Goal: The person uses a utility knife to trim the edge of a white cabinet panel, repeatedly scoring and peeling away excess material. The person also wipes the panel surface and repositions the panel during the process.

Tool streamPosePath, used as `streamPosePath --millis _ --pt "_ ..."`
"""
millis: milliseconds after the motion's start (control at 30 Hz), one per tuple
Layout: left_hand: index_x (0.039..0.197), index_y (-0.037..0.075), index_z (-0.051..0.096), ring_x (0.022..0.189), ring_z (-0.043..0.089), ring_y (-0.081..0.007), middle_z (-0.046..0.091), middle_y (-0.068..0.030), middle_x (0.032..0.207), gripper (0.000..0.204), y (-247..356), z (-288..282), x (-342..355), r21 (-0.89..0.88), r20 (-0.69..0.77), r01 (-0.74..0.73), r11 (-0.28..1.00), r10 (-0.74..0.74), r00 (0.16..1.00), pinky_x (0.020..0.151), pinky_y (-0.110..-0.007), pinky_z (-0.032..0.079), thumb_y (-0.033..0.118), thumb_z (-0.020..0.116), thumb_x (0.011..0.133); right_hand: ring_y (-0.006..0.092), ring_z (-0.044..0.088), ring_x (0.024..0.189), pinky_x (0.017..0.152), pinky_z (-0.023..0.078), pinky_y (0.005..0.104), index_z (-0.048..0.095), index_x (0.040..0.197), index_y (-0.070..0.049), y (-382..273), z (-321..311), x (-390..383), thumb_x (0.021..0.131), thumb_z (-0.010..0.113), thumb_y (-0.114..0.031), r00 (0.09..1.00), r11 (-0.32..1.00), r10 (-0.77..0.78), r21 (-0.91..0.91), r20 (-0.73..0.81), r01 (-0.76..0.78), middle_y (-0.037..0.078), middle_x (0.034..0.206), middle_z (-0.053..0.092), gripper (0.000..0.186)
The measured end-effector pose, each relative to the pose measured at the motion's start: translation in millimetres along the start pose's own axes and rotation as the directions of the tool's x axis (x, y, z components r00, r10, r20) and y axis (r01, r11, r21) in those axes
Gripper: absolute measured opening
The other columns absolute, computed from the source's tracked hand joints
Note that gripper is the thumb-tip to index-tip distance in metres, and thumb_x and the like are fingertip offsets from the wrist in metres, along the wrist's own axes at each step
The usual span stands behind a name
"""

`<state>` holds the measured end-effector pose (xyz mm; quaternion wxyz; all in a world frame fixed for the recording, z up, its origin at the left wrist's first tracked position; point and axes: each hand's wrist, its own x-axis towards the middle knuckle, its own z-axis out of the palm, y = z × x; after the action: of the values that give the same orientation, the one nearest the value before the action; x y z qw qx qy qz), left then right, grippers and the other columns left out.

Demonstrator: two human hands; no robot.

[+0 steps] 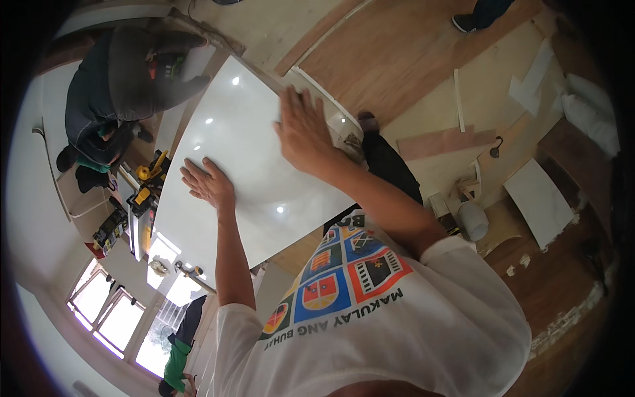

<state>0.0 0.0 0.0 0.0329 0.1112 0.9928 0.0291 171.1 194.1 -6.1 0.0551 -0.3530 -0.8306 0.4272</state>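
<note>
A large glossy white panel [254,152] lies in front of me, reflecting several bright spots of light. My left hand [210,186] rests palm down on its left part, fingers stretched out and slightly spread. Farther right, near the panel's far right edge, my right hand [304,131] lies flat with the fingers extended, a little blurred. Neither hand holds anything. On the panel's near left corner are a hammer [190,270] and a small crumpled pale lump [159,267], whose kind I cannot make out.
At the upper left a person in dark clothes [99,92] bends close to the panel. Yellow-and-black tools [147,182] stand beyond its left edge. Another person in green [177,360] is near the windows. Wooden boards [383,59], a white container [473,220] and a loose white sheet [539,202] lie rightward.
</note>
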Motion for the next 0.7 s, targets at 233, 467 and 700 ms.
streamPosePath --millis 233,467,700 --pt "0.16 0.012 0.023 0.154 0.011 -0.0399 0.016 -0.0185 0.167 0.074 9 -1 2 -0.004 0.014 -0.004 1.0 0.004 1.0 0.123 -0.058 0.01 0.058 0.034 0.103 0.0491 0.037 0.14 0.114 0.027 0.0626 0.036 0.143 0.012 -32 31 116 0.099 0.055 -0.024 0.955 0.997 -0.053 0.04 -0.292 0.067 0.032 0.148 0.041 0.06" --pt "0.16 0.013 0.024 0.154 0.012 -0.038 0.016 -0.0173 0.167 0.073 -9 -1 -2 0.012 0.011 0.03 0.999 -0.03 0.999 0.123 -0.057 0.01 0.056 0.036 0.103 0.0462 0.034 0.143 0.115 0.023 0.0634 0.035 0.147 0.012 -31 18 57 0.1 0.053 -0.025 0.991 0.999 0.04 0.024 -0.128 -0.037 0.031 0.153 0.036 0.063" --pt "0.16 0.013 0.024 0.154 0.012 -0.0389 0.017 -0.018 0.167 0.072 -3 -1 1 0.014 0.009 0.025 1.0 -0.026 1.0 0.123 -0.058 0.01 0.054 0.036 0.103 0.0481 0.04 0.137 0.111 0.031 0.0624 0.035 0.143 0.013 -31 25 111 0.1 0.055 -0.023 0.972 0.991 -0.09 0.08 -0.217 0.109 0.032 0.145 0.044 0.06"
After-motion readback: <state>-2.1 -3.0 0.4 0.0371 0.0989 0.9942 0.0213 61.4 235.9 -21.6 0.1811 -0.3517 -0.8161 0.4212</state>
